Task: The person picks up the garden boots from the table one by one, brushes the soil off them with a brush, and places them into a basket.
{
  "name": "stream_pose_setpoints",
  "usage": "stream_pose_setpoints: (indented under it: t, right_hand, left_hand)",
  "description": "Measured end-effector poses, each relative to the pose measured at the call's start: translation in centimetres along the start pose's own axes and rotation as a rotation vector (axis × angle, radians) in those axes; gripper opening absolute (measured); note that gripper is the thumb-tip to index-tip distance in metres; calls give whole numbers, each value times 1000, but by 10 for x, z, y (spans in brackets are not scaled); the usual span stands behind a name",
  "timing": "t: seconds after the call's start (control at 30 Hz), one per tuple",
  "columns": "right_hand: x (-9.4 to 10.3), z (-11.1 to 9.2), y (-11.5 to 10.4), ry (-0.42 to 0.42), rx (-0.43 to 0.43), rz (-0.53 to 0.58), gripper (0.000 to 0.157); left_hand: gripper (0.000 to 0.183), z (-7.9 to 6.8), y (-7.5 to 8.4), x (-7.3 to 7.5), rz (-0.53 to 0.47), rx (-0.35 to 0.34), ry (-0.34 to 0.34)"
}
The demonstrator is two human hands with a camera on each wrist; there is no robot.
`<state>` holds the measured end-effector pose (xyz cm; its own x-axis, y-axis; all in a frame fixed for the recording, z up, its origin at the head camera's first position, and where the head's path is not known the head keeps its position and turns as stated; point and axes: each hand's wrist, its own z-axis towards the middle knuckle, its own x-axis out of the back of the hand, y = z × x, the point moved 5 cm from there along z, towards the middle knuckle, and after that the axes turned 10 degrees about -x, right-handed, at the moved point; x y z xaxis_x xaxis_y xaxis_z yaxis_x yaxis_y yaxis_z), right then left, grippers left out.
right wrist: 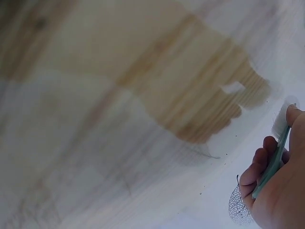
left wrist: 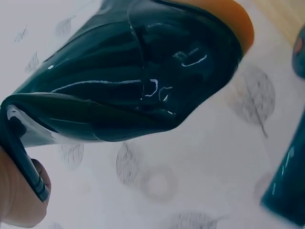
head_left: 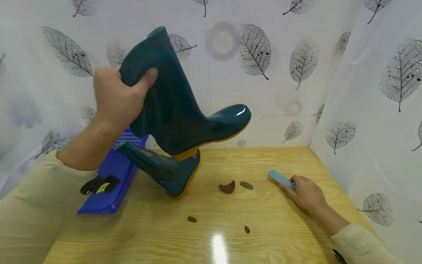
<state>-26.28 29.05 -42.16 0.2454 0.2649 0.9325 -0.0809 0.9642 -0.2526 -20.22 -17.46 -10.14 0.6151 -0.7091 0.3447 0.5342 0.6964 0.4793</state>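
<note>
My left hand grips a dark green rubber boot by its shaft, thumb over the outside, toe pointing right. The boot is raised in front of the patterned backdrop, and its orange sole shows underneath. In the left wrist view the boot's shaft looks creased near the hand. Below it, a second green boot lies tilted on the table, with brown patches on it. At the table's right side my right hand holds a light blue brush. The right wrist view shows white bristles on that brush.
A blue plastic basket stands at the left, partly hidden by my left arm. Several brown pieces lie on the wooden table, among them a curved one and a strip. Leaf-patterned sheets hang behind and to the right.
</note>
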Motion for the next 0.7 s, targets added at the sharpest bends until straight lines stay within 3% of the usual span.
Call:
stream_pose_setpoints:
  t: [0.17, 0.3, 0.4, 0.53, 0.6, 0.7]
  right_hand:
    - [-1, -1, 0, 6, 6, -4, 48]
    - [-2, -1, 2, 13, 12, 5, 48]
    - [-3, -1, 3, 20, 25, -6, 48]
    - [-4, 0, 2, 66, 58, -41, 46]
    - [-3, 0, 1, 89, 77, -49, 45]
    - [-3, 0, -1, 101, 94, -47, 43]
  left_hand:
    - [32, 10, -6, 27, 22, 59, 61]
    - [29, 18, -18, 44, -67, 200, 86]
    - [43, 25, -31, 57, -88, 304, 94]
    - [65, 32, -53, 79, -11, 408, 102]
    - [74, 36, -66, 91, 20, 482, 123]
    - [84, 44, -88, 107, -18, 612, 180]
